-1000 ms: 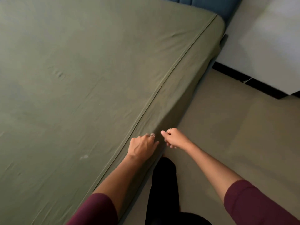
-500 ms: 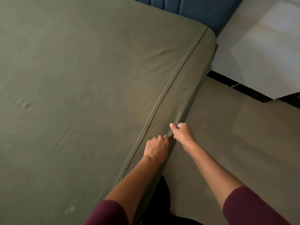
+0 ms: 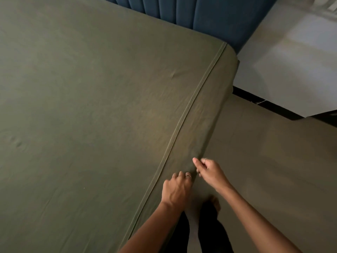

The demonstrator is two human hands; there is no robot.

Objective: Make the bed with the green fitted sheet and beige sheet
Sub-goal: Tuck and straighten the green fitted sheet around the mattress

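The green fitted sheet (image 3: pixel 94 110) covers the mattress, with a piped seam running along the right edge and its far right corner pulled over. My left hand (image 3: pixel 176 189) is on the sheet's side panel just below the seam, fingers curled into the fabric. Right beside it my right hand (image 3: pixel 209 170) pinches the lower edge of the same side panel, thumb pointing toward the headboard. Small wrinkles fan out from both hands. No beige sheet is in view.
A blue padded headboard (image 3: pixel 200 17) stands at the far end. Beige floor (image 3: pixel 273 170) runs along the bed's right side, meeting a white wall with a dark skirting (image 3: pixel 264 105). My legs in dark trousers and a bare foot (image 3: pixel 213 207) stand close to the bed.
Both hands have slid along the bed's side toward the headboard, staying on the sheet's side panel. The view has shifted forward, showing more of the headboard.
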